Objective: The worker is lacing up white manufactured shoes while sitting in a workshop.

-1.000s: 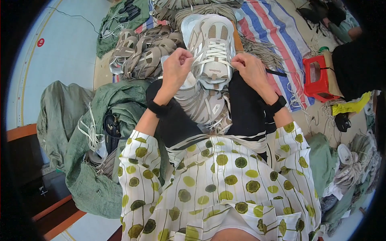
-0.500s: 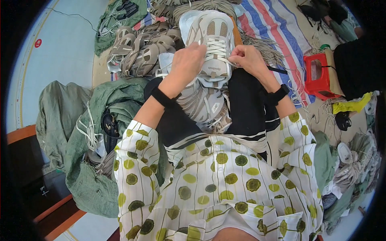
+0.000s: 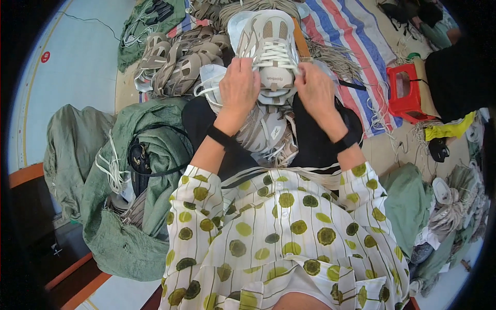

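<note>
A striped sheet (image 3: pixel 361 51) spreads beyond the person's black-clad knees (image 3: pixel 315 137); over its near edge, a beige shoe (image 3: pixel 272 40) lies toe-away. The left hand (image 3: pixel 239 85) curls at the shoe's left side, its grip hidden. The right hand (image 3: pixel 316 90) appears to pinch the white lace (image 3: pixel 276 55) opposite. The step looks like tightening the lacing; next calls for an even pull from both sides.
</note>
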The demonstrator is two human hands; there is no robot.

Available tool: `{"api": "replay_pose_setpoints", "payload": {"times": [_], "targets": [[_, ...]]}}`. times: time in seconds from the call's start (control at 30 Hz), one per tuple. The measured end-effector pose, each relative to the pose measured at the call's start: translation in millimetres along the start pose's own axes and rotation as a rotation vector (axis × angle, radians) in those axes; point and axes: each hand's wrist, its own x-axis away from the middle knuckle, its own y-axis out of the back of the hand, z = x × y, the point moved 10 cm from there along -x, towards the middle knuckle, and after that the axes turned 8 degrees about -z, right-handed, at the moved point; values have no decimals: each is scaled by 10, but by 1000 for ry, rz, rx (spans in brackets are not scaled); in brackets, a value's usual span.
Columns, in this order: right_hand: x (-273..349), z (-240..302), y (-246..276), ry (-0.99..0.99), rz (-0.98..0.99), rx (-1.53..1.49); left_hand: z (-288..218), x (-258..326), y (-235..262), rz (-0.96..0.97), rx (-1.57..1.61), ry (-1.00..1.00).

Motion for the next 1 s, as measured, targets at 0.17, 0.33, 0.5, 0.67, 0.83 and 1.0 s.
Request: {"api": "replay_pose_setpoints", "payload": {"times": [0.17,0.33,0.5,0.67,0.83,1.0], "targets": [[-150,-112,-84,-105,34,-11,35,-46,55,-117,-16,39],[-123,-29,-100,-39,-49,-211,14,20,50,-158,-12,-3],[-146,-14,-129,-5,23,-299,99,-37,36,-188,69,38],[-146,257,39,491,32,0,-34,-115,-83,-98,182,-113],[-57,359,-327,622,351,331,-160,-19,-240,80,-104,-315],[-24,623,-467,803,312,446,-330,71,-253,244,-543,-544]]}}
